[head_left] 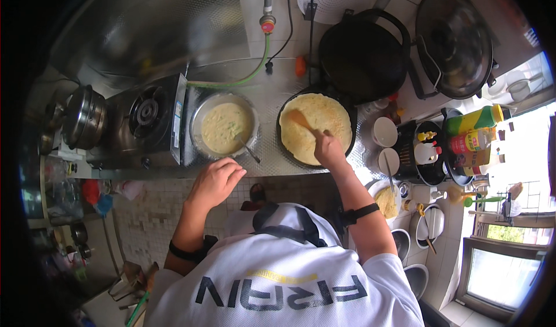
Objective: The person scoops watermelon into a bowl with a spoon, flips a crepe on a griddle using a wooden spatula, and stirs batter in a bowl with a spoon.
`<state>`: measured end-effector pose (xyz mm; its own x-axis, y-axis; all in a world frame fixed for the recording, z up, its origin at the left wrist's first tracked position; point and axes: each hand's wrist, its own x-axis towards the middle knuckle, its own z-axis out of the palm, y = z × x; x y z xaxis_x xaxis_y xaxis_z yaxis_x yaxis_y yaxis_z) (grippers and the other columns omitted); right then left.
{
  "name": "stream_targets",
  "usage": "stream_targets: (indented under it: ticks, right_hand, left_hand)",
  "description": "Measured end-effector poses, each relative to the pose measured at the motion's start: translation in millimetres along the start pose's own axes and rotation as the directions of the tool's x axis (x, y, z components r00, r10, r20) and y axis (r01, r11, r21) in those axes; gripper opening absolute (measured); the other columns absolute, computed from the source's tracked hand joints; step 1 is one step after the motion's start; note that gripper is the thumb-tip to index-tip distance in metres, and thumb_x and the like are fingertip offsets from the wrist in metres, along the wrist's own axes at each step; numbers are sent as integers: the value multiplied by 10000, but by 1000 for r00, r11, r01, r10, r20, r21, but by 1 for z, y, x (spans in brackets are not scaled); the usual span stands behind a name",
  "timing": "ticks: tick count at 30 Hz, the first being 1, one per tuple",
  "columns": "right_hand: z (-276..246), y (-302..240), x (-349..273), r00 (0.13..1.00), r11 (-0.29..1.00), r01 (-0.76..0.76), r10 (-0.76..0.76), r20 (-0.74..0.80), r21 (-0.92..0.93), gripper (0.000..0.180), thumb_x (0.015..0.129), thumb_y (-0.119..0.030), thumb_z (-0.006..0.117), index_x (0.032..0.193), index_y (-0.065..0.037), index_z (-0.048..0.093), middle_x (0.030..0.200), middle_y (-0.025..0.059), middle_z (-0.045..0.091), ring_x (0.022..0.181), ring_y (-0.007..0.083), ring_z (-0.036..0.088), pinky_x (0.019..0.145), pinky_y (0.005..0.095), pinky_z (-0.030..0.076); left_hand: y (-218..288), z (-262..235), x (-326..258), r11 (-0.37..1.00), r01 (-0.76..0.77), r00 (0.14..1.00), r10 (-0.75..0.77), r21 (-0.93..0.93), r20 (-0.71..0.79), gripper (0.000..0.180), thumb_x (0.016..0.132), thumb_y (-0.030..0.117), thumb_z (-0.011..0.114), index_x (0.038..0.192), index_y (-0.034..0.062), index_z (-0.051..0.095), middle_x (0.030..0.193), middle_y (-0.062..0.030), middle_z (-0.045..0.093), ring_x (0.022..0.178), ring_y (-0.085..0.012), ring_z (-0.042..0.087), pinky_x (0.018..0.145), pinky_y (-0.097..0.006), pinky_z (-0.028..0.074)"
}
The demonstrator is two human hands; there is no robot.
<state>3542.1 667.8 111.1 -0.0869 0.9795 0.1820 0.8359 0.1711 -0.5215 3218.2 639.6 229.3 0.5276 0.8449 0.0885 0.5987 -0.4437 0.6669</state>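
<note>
One right grip [330, 150], palm down, closed round spatula [299, 118]; left grip [214, 182] half-curled, empty.

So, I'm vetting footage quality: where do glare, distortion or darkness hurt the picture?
Head view: the window at right looks washed out, the steel panel shows soft glare; same view: straight edges bow near the dark border, the lower left is dim, the flatbread and right hand look fairly sharp.

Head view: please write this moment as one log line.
right hand: grips brown spatula over pancake | left hand: near batter bowl | pancake: flat in pan
</note>
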Motion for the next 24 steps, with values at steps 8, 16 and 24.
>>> stream_targets:
  ticks: [8,16,24]
  right_hand:
    - [5,-7,-18,999,998,-48,48,5,49,364,780,4,433,1109,-39,584,776,263,566,701,417,577,643,451,480]
    - [-18,-19,-37,1000,995,-6,7,-3,105,331,784,-22,474,1061,-91,640,793,206,585,691,384,605,634,432,507]
    - [-23,-2,-78,990,989,-137,135,28,52,260,804,-57,508,996,-117,672,792,167,608,717,355,620,628,415,511]
  left_hand:
    - [-3,2,0,1000,-9,1000,9,5,-4,167,859,142,584,847,-20,622,849,-144,623,777,-328,609,682,-368,479]
    - [2,6,7,1000,-10,1000,10,19,8,166,857,152,589,857,-10,627,864,-137,629,786,-326,612,684,-370,481]
    - [34,9,52,991,-134,990,134,8,45,170,853,161,598,891,-1,632,918,-128,619,818,-324,607,712,-376,487]
